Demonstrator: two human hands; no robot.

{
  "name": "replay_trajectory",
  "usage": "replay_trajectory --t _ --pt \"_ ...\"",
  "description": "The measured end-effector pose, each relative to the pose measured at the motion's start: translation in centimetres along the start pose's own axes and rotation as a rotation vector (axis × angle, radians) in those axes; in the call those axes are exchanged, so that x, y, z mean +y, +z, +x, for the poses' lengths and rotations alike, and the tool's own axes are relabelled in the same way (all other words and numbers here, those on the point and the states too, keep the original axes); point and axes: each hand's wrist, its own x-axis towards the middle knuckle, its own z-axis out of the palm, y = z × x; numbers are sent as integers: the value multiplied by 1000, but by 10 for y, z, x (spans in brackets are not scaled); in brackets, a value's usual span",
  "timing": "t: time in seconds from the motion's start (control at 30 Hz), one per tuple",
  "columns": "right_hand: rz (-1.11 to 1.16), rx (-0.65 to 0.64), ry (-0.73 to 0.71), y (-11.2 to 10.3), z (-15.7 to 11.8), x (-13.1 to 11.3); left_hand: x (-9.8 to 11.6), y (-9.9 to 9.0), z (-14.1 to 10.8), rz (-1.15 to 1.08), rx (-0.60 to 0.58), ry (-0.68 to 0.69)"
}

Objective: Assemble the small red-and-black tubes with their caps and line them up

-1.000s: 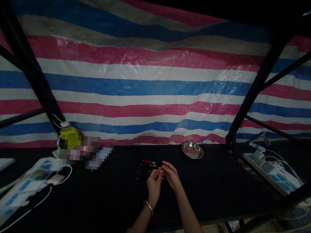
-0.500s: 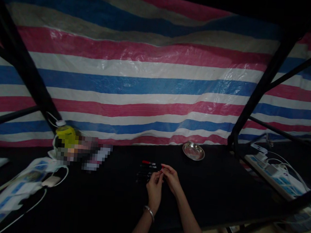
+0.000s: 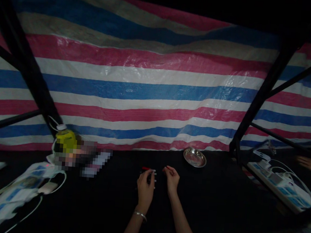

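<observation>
My left hand (image 3: 145, 188) is bent over a row of slim dark pen-like sticks (image 3: 154, 181) on the black table. Its thumb and fingertips curl down among them, and what they grip is hidden. Just beyond those fingers lies a red pen-like stick (image 3: 146, 168) with a pale end. To the right, my right hand (image 3: 172, 179) is held apart from the left, thumb and fingers pinched together. A small red piece (image 3: 164, 169) shows at its fingertips, too small to name. A bracelet circles my left wrist.
A round metal dish (image 3: 195, 158) stands at the back right. Power strips with cables lie at the left (image 3: 11, 195) and right (image 3: 281, 185). A yellow bottle (image 3: 66, 140) stands at the back left. Another person's hand (image 3: 310, 165) shows at far right.
My hands were together around a small red thing and have come apart. The left moved left over the dark sticks; the right stays pinched. Another person's hand has appeared at far right.
</observation>
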Motion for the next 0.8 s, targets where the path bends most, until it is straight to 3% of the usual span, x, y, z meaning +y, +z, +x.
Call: replay_trajectory --t 0.1,0.3,0.53,0.8 --pt "-174 -20 -89 14 -1 5 -20 -14 27 120 43 -86" --pt "-372 -3 -162 26 -7 12 -54 -15 40 189 -96 -220" --pt "-380 72 -164 22 -3 11 -59 -11 36 146 -96 -200" --pt "-447 169 -117 37 3 10 -59 -11 35 85 -44 -175"
